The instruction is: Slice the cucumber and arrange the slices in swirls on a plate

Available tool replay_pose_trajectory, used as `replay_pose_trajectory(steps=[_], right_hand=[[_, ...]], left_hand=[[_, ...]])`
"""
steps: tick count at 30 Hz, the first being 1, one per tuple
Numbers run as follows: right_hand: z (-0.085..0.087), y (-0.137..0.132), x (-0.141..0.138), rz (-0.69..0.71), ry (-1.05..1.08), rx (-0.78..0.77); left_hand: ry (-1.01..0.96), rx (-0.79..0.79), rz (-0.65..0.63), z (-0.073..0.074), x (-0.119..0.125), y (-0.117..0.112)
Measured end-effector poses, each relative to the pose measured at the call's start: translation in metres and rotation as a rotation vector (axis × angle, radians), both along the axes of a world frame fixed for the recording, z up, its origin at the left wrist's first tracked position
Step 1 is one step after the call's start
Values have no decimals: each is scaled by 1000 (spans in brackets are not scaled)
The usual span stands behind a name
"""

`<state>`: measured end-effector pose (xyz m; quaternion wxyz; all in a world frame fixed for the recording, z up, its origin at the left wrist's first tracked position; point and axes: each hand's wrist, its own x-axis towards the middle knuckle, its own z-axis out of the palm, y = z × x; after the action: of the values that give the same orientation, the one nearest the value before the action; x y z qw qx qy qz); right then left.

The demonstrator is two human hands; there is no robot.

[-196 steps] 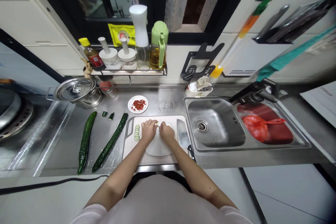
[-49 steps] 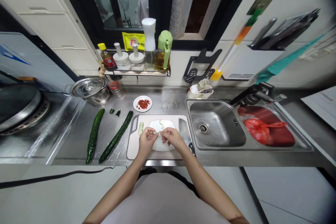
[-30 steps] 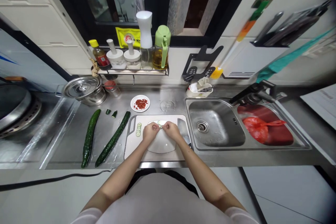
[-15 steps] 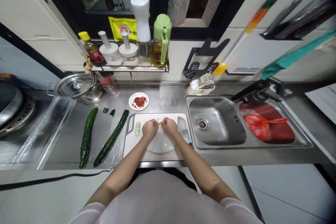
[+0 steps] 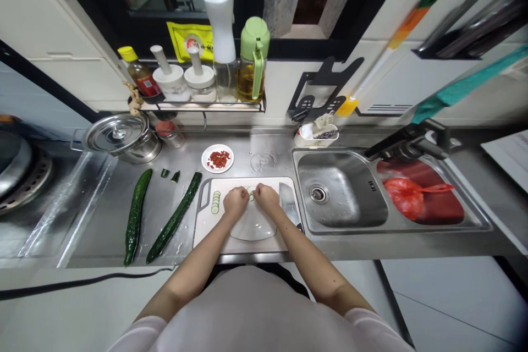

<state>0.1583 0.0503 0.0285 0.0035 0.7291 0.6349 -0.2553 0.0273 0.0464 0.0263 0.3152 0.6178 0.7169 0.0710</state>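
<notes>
My left hand and my right hand are close together above the cutting board, both with fingers pinched. Between the fingertips show pale green-edged cucumber slices; how many each hand grips is hard to make out. Under them, on the board, is a clear or pale rounded plate. A short overlapping row of cucumber slices lies by the board's left handle. A wide knife blade rests along the right side of the board, partly hidden by my right arm.
Two long cucumbers and two cut ends lie left of the board. Behind it sits a white dish of chopped red pieces. A lidded pot stands back left. To the right is a double sink with a red bag.
Both hands stay almost in the same place over the plate, still pinching. The view has shifted very slightly; nothing on the counter has visibly moved.
</notes>
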Motion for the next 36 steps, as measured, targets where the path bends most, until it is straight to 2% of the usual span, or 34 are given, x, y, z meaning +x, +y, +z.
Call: replay_pose_trajectory(steps=[36], right_hand=[[-1, -2, 2, -10, -31, -14]], left_hand=[[-2, 39, -38, -3, 0, 0]])
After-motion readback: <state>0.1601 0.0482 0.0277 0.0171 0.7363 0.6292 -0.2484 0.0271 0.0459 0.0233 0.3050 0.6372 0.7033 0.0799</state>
